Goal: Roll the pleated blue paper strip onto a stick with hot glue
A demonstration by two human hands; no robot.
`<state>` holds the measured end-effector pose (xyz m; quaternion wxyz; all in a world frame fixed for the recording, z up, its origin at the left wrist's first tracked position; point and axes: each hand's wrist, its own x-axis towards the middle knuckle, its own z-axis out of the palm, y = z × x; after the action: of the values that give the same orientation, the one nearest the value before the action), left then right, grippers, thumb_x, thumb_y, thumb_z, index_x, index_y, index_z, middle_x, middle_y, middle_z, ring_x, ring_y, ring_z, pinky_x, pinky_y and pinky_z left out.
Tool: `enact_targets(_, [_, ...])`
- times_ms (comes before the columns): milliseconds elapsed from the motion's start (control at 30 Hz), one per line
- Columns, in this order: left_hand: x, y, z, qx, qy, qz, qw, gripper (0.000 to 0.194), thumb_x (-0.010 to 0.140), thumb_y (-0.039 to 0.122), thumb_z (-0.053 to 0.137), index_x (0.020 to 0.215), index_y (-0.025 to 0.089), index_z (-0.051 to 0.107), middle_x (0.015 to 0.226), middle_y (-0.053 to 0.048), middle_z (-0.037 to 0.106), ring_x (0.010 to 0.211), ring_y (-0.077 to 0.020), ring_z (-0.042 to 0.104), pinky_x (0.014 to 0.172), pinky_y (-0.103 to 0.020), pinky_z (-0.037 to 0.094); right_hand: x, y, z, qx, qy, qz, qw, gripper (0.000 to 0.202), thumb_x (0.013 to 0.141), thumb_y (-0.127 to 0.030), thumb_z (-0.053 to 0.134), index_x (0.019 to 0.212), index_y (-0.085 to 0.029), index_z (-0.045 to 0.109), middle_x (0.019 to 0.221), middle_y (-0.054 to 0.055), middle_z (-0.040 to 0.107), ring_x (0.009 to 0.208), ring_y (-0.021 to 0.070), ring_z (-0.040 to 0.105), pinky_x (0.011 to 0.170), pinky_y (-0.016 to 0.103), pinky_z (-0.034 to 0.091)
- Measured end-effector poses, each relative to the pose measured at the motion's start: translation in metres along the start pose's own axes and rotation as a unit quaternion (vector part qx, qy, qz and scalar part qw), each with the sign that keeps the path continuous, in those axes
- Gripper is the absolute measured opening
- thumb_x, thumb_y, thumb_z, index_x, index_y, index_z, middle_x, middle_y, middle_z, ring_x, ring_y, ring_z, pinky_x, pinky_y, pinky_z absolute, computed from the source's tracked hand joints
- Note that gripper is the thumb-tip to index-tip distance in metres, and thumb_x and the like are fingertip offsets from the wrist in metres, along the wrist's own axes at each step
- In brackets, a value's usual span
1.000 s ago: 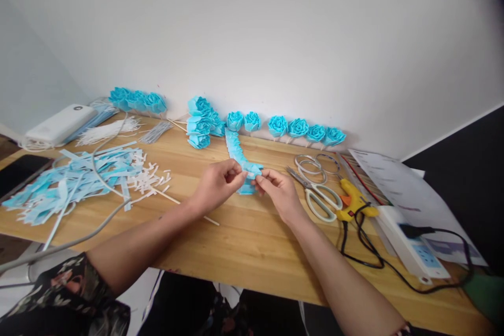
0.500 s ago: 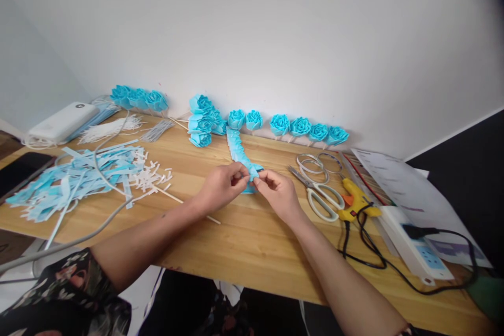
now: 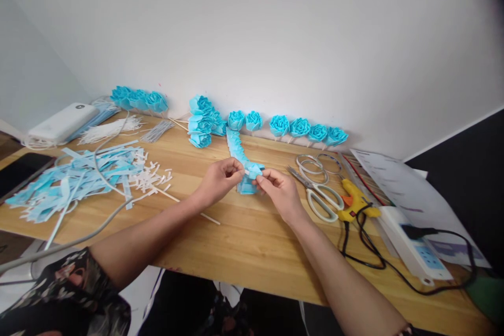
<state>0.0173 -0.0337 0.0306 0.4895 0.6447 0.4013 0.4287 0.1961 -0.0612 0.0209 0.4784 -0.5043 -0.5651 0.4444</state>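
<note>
My right hand pinches the right edge of a folded light-blue fabric petal between thumb and fingers. Just left of it, my left hand is closed in a pinch; a tiny whitish bit shows at its fingertips, too small to name. Under and beyond my hands, a curved row of overlapping blue petals lies on the wooden table, with more blue pieces at its near end. A thin wooden stick lies beneath my left forearm.
Blue fabric roses on sticks line the wall, with a cluster mid-left. Blue strips and white scraps lie left. To the right are scissors, tape rolls, a yellow glue gun and a power strip.
My left hand has shifted slightly left and up, its fingertips drawing away from the right hand. More of the folded petal and the blue pieces below it now shows.
</note>
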Motion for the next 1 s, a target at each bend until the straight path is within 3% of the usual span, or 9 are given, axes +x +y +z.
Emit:
enact_targets(167, [0.006,0.001,-0.009,-0.01,0.044,-0.009,0.999,0.022,0.073,0.036,0.059,0.071,0.015,0.053,0.055,0.005,0.043,0.048,-0.0063,0.034,0.046,-0.02,0.025,0.001,-0.004,0.0,0.073,0.026,0.031,0.997,0.021,0.072,-0.038,0.071,0.066,-0.019,0.065,0.069,0.004,0.07,0.058,0.0133,0.056,0.053,0.025,0.045])
enact_targets(267, [0.009,0.01,-0.029,-0.005,0.093,0.004,0.996,0.021,0.072,0.035,0.059,0.073,0.016,0.051,0.054,0.006,0.041,0.046,-0.0066,0.032,0.045,-0.02,0.025,0.003,-0.004,-0.002,0.116,0.038,0.051,0.991,0.022,0.069,-0.038,0.074,0.064,-0.018,0.064,0.069,0.004,0.069,0.057,0.0118,0.054,0.052,0.024,0.043])
enact_targets(400, [-0.003,0.028,-0.086,0.149,0.139,0.049,0.978,0.018,0.075,0.033,0.058,0.075,0.016,0.055,0.055,0.004,0.045,0.049,-0.0078,0.037,0.048,-0.021,0.027,0.006,-0.001,-0.007,0.14,0.045,0.063,0.987,0.026,0.065,-0.041,0.077,0.065,-0.018,0.066,0.068,0.003,0.067,0.056,0.0105,0.053,0.051,0.023,0.043])
enact_targets(533, [-0.04,0.039,-0.15,0.397,0.166,0.037,0.902,0.015,0.077,0.03,0.054,0.072,0.016,0.058,0.057,0.002,0.05,0.052,-0.0097,0.043,0.051,-0.022,0.028,0.007,0.003,-0.008,0.151,0.039,0.061,0.986,0.029,0.064,-0.043,0.08,0.065,-0.017,0.067,0.069,0.003,0.067,0.057,0.01,0.053,0.051,0.021,0.043])
enact_targets(633, [-0.069,0.039,-0.181,0.554,0.112,-0.011,0.825,0.014,0.079,0.027,0.05,0.075,0.018,0.06,0.061,0.0,0.057,0.056,-0.0126,0.048,0.053,-0.024,0.028,0.007,0.003,-0.006,0.158,0.03,0.065,0.985,0.031,0.061,-0.044,0.082,0.065,-0.018,0.067,0.069,0.003,0.067,0.057,0.01,0.053,0.05,0.021,0.043])
enact_targets(700, [-0.082,0.034,-0.194,0.63,0.069,-0.039,0.773,0.016,0.081,0.025,0.047,0.077,0.019,0.061,0.068,-0.002,0.061,0.06,-0.0151,0.051,0.053,-0.025,0.026,0.006,0.003,-0.005,0.156,0.026,0.066,0.985,0.031,0.06,-0.044,0.084,0.065,-0.018,0.068,0.069,0.003,0.068,0.058,0.0106,0.054,0.05,0.021,0.043])
enact_targets(767, [-0.088,0.028,-0.202,0.67,0.042,-0.056,0.739,0.02,0.083,0.026,0.044,0.08,0.019,0.063,0.076,-0.003,0.066,0.066,-0.0178,0.055,0.054,-0.027,0.026,0.006,0.004,-0.005,0.153,0.026,0.066,0.986,0.032,0.059,-0.044,0.085,0.066,-0.018,0.068,0.069,0.003,0.068,0.06,0.0111,0.054,0.051,0.021,0.044])
enact_targets(900, [-0.089,0.015,-0.217,0.673,0.0,-0.051,0.738,0.032,0.089,0.026,0.038,0.096,0.021,0.069,0.102,-0.005,0.071,0.091,-0.0217,0.062,0.068,-0.027,0.038,0.006,0.005,-0.005,0.155,0.018,0.067,0.986,0.03,0.059,-0.044,0.085,0.066,-0.018,0.069,0.068,0.003,0.067,0.059,0.0109,0.054,0.051,0.021,0.043])
enact_targets(1000, [-0.086,0.011,-0.225,0.673,-0.033,-0.039,0.738,0.036,0.093,0.029,0.036,0.1,0.021,0.07,0.104,-0.006,0.07,0.097,-0.0224,0.061,0.075,-0.028,0.04,0.007,0.006,-0.005,0.159,0.018,0.073,0.984,0.03,0.059,-0.043,0.085,0.066,-0.018,0.069,0.069,0.003,0.067,0.059,0.0112,0.054,0.051,0.021,0.044])
